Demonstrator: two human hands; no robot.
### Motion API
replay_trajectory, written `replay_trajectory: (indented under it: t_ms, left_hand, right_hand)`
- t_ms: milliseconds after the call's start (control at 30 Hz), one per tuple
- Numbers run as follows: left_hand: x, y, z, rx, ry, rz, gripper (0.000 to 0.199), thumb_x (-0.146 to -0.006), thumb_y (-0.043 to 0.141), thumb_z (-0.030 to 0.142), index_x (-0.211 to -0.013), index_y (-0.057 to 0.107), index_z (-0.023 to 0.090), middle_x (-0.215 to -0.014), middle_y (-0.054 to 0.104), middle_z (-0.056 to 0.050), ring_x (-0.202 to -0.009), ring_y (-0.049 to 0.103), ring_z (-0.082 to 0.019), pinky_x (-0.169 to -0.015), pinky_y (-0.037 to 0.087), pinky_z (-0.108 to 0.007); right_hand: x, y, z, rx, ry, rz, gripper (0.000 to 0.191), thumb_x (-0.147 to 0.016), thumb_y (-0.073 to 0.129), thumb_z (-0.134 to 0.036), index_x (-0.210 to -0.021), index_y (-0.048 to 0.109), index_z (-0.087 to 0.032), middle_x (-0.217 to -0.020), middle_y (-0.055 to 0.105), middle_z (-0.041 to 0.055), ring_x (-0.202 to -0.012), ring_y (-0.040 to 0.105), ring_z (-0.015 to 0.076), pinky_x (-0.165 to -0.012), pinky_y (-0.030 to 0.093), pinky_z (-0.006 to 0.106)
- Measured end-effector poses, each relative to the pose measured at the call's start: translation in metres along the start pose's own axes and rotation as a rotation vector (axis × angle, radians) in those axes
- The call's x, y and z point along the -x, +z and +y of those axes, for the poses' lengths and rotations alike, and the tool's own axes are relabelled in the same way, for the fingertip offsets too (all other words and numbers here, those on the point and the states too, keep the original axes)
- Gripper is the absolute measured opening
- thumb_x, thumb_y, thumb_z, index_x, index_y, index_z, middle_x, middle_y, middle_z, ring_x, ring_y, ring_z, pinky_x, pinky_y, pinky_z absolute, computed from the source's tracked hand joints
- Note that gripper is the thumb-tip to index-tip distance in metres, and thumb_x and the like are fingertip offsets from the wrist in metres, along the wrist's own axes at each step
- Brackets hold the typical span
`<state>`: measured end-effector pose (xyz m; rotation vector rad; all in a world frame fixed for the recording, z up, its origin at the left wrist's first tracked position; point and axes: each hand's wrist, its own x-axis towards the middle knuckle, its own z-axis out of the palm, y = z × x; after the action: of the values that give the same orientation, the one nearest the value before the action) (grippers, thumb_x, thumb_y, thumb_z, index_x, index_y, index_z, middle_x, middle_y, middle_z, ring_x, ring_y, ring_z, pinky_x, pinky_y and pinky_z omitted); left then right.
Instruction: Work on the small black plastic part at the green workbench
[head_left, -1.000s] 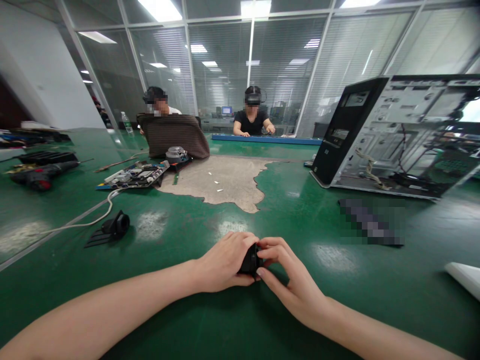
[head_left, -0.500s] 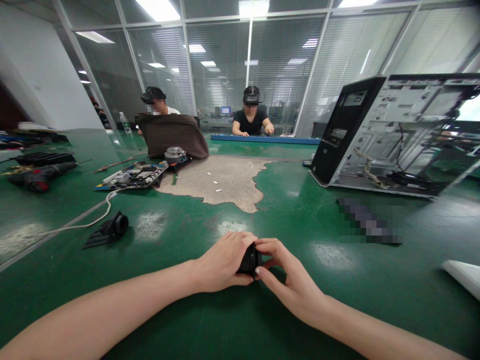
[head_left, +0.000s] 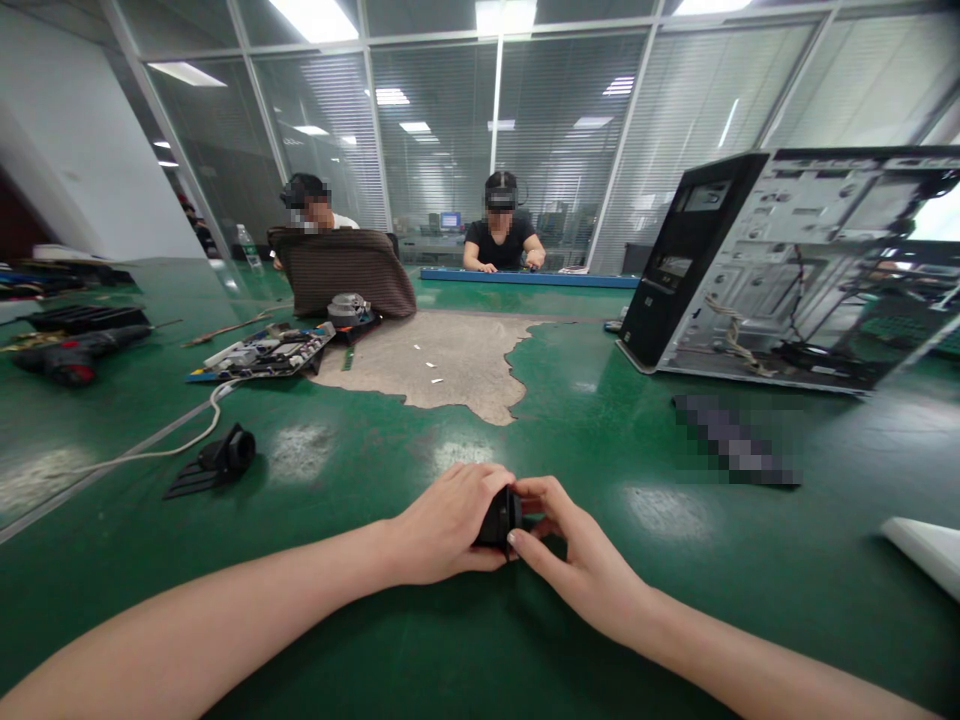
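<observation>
A small black plastic part [head_left: 496, 520] sits between my two hands, low over the green table. My left hand [head_left: 457, 520] wraps round its left side and top, covering much of it. From the right, my right hand [head_left: 574, 545] grips its edge with thumb and fingertips; the thumb is at the near side, the fingers at the top and far side. Its exact kind is hidden by the hands. To the left on the table lies another black plastic part [head_left: 225, 455] with a round opening and flat slats.
An open computer case [head_left: 750, 280] stands at the right, behind a blurred dark strip [head_left: 739, 445]. At left are a circuit board [head_left: 262, 350], a white cable [head_left: 214, 412] and a power drill [head_left: 79, 352]. Two people sit across the table [head_left: 375, 640]. A white object [head_left: 926, 550] lies at the right edge.
Almost nothing differs. My right thumb and fingers have shifted slightly left along the black part; my left hand keeps its grip.
</observation>
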<state>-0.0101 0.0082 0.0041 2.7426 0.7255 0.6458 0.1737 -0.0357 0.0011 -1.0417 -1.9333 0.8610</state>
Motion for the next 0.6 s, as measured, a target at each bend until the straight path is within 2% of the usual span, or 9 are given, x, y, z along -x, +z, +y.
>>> replay_trajectory:
  t_ms: [200,400,533,600]
  left_hand:
    - [-0.0007,0.0012,0.0009,0.014,0.006,0.026,0.060,-0.070,0.065,0.027,-0.117,0.029,0.019,-0.115,0.048,-0.010,-0.099,0.049,-0.025,-0.084,0.038,-0.039]
    - [-0.0008,0.0002,0.0018,-0.005,-0.013,0.007,0.060,-0.069,0.066,0.027,-0.115,0.029,0.018,-0.113,0.049,-0.010,-0.094,0.050,-0.025,-0.081,0.040,-0.039]
    - [0.0000,0.0011,0.0007,-0.014,-0.009,0.011,0.063,-0.068,0.068,0.025,-0.116,0.028,0.018,-0.115,0.048,-0.010,-0.098,0.048,-0.025,-0.083,0.039,-0.039]
    - [0.0001,0.0014,0.0004,-0.013,-0.003,0.009,0.063,-0.068,0.068,0.024,-0.117,0.028,0.018,-0.115,0.048,-0.010,-0.097,0.049,-0.025,-0.083,0.039,-0.038]
  right_hand:
    - [0.0030,-0.0013,-0.0018,0.081,-0.133,0.051,0.017,-0.082,0.048,-0.014,-0.096,0.047,-0.022,-0.110,0.050,0.0063,-0.094,0.053,0.0175,-0.075,0.050,0.031]
    - [-0.0009,-0.0009,-0.0025,0.021,-0.055,0.038,0.029,-0.081,0.048,-0.012,-0.108,0.044,-0.022,-0.104,0.052,0.0065,-0.096,0.053,0.0184,-0.074,0.051,0.031]
    - [-0.0010,-0.0004,-0.0027,0.009,0.017,0.002,0.025,-0.082,0.047,-0.014,-0.107,0.044,-0.020,-0.098,0.054,0.0057,-0.086,0.056,0.0163,-0.072,0.052,0.031]
    - [0.0006,-0.0004,-0.0026,0.012,-0.004,0.011,0.026,-0.082,0.048,-0.015,-0.106,0.043,-0.021,-0.099,0.054,0.0055,-0.086,0.056,0.0162,-0.071,0.052,0.030]
